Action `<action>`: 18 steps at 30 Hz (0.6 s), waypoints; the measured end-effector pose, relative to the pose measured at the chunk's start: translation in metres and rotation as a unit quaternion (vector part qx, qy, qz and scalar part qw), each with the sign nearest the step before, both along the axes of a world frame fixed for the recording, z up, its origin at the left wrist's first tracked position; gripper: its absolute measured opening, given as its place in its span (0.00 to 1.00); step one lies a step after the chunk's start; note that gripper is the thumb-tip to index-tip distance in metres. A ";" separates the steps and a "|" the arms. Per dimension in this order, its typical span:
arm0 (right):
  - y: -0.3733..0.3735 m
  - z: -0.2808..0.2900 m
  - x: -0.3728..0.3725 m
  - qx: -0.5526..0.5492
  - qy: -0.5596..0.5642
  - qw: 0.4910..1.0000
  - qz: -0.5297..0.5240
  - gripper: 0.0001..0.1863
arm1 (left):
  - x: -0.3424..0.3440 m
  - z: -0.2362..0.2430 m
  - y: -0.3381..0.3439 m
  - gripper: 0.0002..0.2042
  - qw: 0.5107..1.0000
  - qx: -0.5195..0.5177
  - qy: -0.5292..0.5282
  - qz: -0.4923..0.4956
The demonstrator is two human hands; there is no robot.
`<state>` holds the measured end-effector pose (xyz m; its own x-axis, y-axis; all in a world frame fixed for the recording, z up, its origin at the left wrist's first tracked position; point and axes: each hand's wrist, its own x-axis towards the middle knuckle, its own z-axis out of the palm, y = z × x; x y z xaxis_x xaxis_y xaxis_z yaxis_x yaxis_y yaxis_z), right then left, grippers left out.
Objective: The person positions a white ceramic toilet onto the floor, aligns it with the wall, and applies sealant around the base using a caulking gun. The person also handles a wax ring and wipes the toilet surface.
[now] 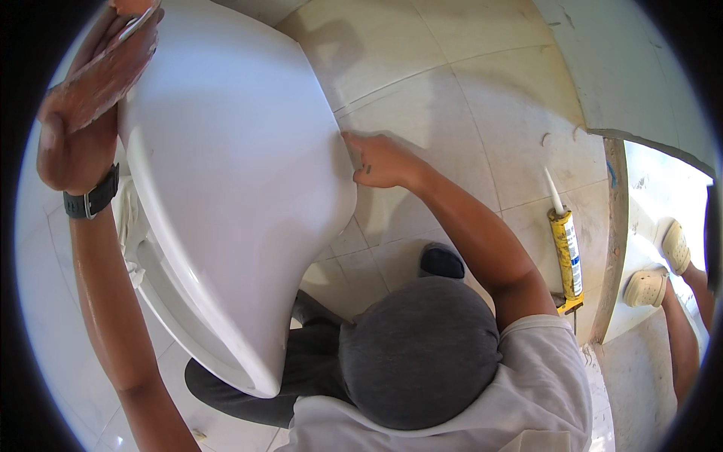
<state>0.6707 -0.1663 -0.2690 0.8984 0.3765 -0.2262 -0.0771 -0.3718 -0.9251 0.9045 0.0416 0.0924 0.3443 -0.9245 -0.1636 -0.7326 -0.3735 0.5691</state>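
A large, glossy white ceramic fixture (241, 128), shaped like a toilet bowl, stands tilted in front of me. Its curved rim (184, 279) faces my left arm. My left hand (94, 113), raised at the upper left beside the fixture, has its fingers stretched out and smeared with whitish paste; a black watch (92, 197) circles that wrist. The top of this hand runs toward the picture's edge. On the fixture's right edge, my right hand (385, 160) rests its outstretched index finger, thumb apart, with nothing seen in it.
A yellow caulking gun (568, 260) with a white nozzle lies on the tiled floor (489, 166) at right. Beyond a raised strip (614, 226) stand another person's feet in cream clogs (646, 288). My grey-clad knee (422, 354) is close to the fixture. White cloth-like material (129, 226) shows behind the rim.
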 end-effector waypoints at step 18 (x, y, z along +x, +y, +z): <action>0.012 -0.003 -0.007 0.022 -0.007 0.999 -0.043 0.42 | -0.044 -0.047 -0.033 0.43 0.939 -0.316 0.120 0.065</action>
